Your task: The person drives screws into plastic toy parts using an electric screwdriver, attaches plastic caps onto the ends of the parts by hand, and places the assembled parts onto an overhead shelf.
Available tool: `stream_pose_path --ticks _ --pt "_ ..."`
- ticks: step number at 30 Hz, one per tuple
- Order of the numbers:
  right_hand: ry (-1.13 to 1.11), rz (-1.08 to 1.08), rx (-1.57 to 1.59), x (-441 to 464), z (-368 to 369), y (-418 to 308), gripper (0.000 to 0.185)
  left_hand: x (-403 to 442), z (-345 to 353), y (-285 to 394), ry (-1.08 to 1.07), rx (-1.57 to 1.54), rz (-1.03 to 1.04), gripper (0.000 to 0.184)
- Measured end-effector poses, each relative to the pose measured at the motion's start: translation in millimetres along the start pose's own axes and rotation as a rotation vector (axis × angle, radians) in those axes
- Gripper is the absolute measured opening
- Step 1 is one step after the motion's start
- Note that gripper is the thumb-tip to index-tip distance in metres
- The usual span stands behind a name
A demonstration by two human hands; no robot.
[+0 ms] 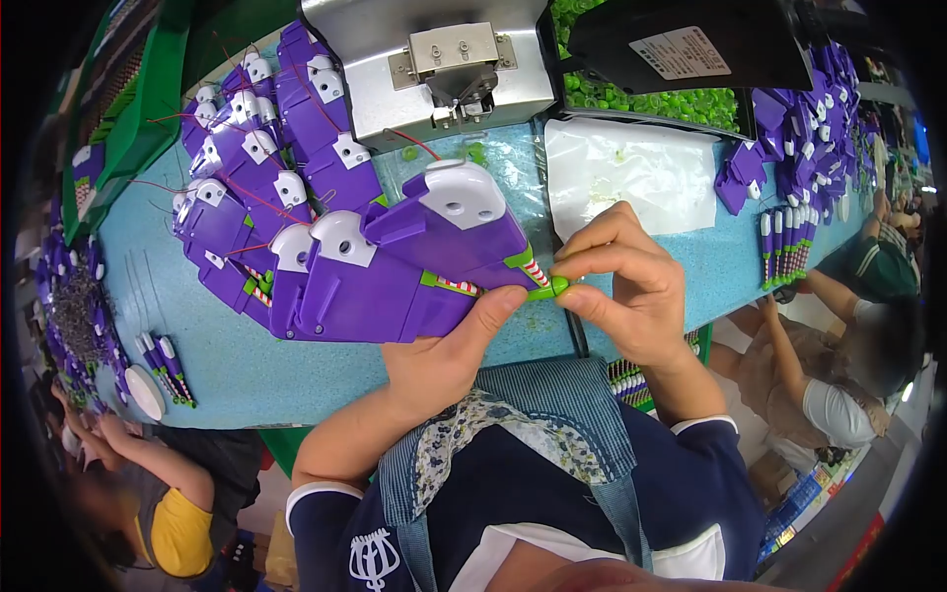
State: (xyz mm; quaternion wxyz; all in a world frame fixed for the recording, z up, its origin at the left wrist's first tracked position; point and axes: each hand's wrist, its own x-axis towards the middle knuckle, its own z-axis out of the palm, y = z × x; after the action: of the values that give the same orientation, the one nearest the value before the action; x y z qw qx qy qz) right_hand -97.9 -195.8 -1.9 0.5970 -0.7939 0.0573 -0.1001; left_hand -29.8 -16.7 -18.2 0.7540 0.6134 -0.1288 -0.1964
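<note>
My left hand (434, 370) is closed round a couple of purple plastic housings (380, 301) with white ends, fanned out above the bench. Another purple housing (454, 232), also white-ended, lies at the top of this bunch. A red-and-white striped strip (536, 271) runs from its green collar to a small green cap (559, 285). Between thumb and forefinger, my right hand (631, 286) pinches that cap. My left thumb tip presses beside the green part. The far side of the bunch hides most of my left fingers.
A metal fixture (454, 84) stands at the back middle, beside a bin of green pieces (641, 104) under a black cover (681, 44). Purple housings with red wires (247, 158) lie left, more (804, 128) right. A white sheet (631, 173) lies near my right hand. Other people work at both sides.
</note>
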Motion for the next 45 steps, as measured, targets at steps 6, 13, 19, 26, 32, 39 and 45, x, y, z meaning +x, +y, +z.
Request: stream_pose_path --ticks 6,13,19,26,32,39,45 --pt "0.001 0.109 0.109 -7.2 12.3 7.3 0.014 -5.7 -6.7 -5.7 -0.033 0.115 0.015 0.021" --pt "0.028 0.03 -0.145 18.9 21.9 19.6 0.015 -2.1 -39.4 14.9 -0.023 -0.086 -0.173 0.028" --pt "-0.11 -0.228 -0.434 34.3 38.6 24.8 0.017 17.8 -74.8 25.9 0.374 -0.082 -0.111 0.023" --pt "0.03 -0.192 -0.447 29.7 45.1 25.1 0.018 26.3 -57.6 22.3 0.34 1.128 -0.072 0.046" --pt "0.063 0.01 0.0 21.6 30.1 20.9 0.019 15.7 -58.6 -8.9 0.376 0.766 -0.122 0.033" --pt "-0.035 -0.092 -0.022 17.4 22.0 0.5 0.024 2.3 -31.8 20.3 0.327 -0.16 -0.136 0.028" --pt "-0.031 -0.21 -0.153 13.0 35.3 -12.9 0.027 -3.6 -18.1 8.0 0.063 -0.146 -0.169 0.029"
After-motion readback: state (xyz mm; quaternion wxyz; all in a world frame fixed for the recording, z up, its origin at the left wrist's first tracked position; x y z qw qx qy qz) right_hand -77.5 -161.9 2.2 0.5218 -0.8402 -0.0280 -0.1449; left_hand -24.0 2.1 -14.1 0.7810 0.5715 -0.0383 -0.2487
